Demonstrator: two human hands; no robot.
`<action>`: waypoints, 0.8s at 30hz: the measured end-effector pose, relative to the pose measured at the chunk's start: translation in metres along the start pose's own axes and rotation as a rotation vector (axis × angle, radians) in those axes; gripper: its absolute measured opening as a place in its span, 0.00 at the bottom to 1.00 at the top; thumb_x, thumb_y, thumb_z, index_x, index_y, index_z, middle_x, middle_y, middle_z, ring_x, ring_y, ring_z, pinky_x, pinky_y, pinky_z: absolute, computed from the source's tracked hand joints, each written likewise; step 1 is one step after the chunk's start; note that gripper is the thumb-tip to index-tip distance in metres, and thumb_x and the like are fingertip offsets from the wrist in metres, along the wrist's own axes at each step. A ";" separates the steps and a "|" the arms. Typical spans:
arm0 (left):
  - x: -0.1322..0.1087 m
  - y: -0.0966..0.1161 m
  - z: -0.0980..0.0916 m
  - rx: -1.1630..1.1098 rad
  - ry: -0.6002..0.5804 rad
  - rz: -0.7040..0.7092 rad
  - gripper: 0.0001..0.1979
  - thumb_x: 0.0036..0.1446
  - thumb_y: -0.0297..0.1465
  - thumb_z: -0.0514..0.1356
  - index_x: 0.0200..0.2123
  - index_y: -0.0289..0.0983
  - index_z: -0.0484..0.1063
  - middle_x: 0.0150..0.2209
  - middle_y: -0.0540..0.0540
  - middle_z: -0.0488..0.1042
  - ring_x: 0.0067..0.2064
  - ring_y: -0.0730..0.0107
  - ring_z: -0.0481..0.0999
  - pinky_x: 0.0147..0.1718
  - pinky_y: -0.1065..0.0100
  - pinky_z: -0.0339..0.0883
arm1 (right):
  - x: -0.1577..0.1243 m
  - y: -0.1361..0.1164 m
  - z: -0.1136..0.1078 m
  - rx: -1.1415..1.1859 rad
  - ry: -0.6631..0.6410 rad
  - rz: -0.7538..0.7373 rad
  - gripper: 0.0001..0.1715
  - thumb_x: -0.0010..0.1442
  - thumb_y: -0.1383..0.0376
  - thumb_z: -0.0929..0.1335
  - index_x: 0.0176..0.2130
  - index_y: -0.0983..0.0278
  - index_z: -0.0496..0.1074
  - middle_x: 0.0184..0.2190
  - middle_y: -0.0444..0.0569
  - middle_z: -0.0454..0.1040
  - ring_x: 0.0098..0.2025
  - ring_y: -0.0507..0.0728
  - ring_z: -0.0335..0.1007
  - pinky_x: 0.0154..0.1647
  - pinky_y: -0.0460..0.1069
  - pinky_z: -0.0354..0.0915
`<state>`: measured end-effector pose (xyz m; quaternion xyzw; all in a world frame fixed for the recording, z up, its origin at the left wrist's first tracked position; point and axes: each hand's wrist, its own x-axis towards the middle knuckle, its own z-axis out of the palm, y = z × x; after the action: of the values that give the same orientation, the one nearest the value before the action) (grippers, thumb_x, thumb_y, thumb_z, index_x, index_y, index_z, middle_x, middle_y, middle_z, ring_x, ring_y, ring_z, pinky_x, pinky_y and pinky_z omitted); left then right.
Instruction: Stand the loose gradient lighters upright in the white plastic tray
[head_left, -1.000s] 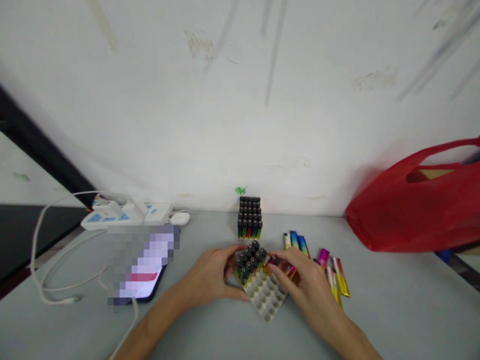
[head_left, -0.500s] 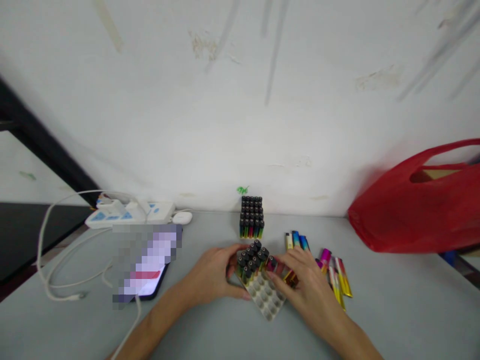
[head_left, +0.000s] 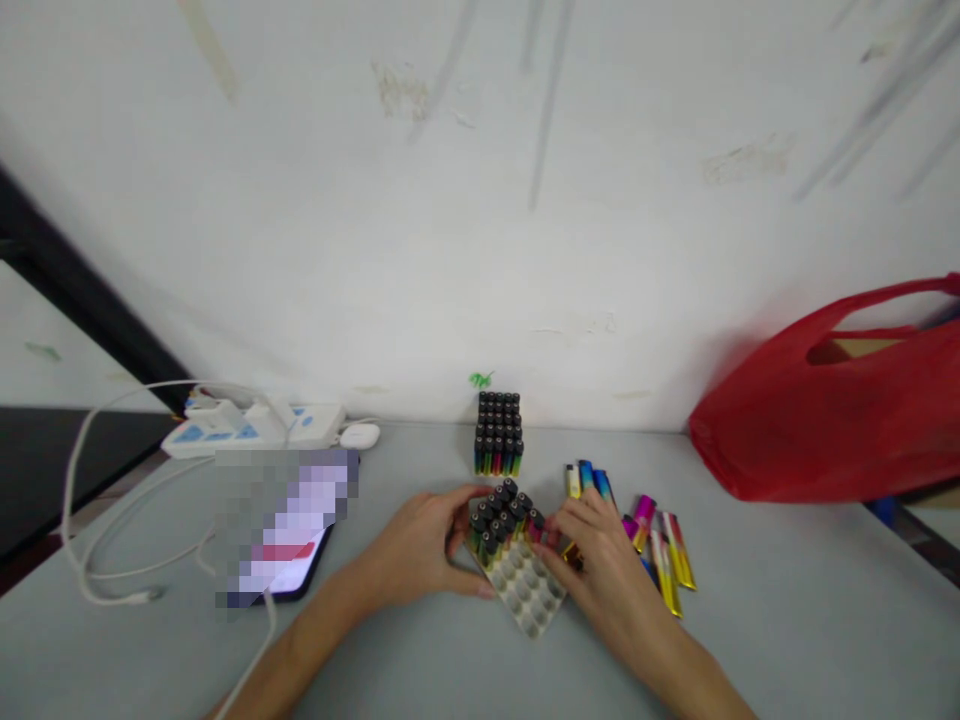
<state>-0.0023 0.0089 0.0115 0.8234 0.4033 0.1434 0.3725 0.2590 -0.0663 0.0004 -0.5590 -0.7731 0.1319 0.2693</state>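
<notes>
Left hand (head_left: 420, 548): fingers curled on the left edge of the grey cell tray (head_left: 534, 600), gripping it flat on the table (head_left: 450, 670). Right hand (head_left: 600, 565): fingertips pinched on one black-capped lighter (head_left: 536, 522), upright at the right end of the standing lighters (head_left: 496, 518) that filled the tray's far rows. Loose lighters (head_left: 664, 550) lay just right of that hand. Full block of lighters (head_left: 498, 435) stood near the wall; phone (head_left: 289, 550) lay well left.
</notes>
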 end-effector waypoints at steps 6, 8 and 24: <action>0.000 -0.003 -0.003 -0.096 -0.050 0.001 0.57 0.42 0.53 0.82 0.72 0.38 0.68 0.26 0.58 0.71 0.28 0.65 0.73 0.28 0.70 0.61 | 0.001 0.002 0.000 0.016 0.005 -0.004 0.08 0.70 0.67 0.75 0.36 0.60 0.77 0.38 0.49 0.79 0.48 0.66 0.71 0.52 0.61 0.66; -0.001 -0.004 -0.003 -0.113 -0.061 -0.013 0.58 0.42 0.52 0.82 0.72 0.38 0.68 0.26 0.57 0.71 0.28 0.65 0.74 0.28 0.70 0.62 | 0.001 0.001 0.000 0.024 0.008 -0.008 0.08 0.70 0.67 0.76 0.37 0.60 0.77 0.38 0.49 0.79 0.48 0.66 0.71 0.53 0.61 0.66; -0.003 0.001 -0.007 -0.083 -0.082 -0.080 0.47 0.41 0.50 0.82 0.62 0.36 0.77 0.32 0.51 0.82 0.32 0.60 0.79 0.32 0.68 0.68 | 0.003 0.001 -0.028 0.161 -0.053 0.027 0.15 0.67 0.68 0.76 0.53 0.55 0.80 0.49 0.50 0.79 0.56 0.68 0.69 0.61 0.64 0.61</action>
<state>-0.0067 0.0095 0.0172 0.7956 0.4142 0.1111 0.4278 0.2754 -0.0660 0.0237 -0.5423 -0.7592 0.2120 0.2909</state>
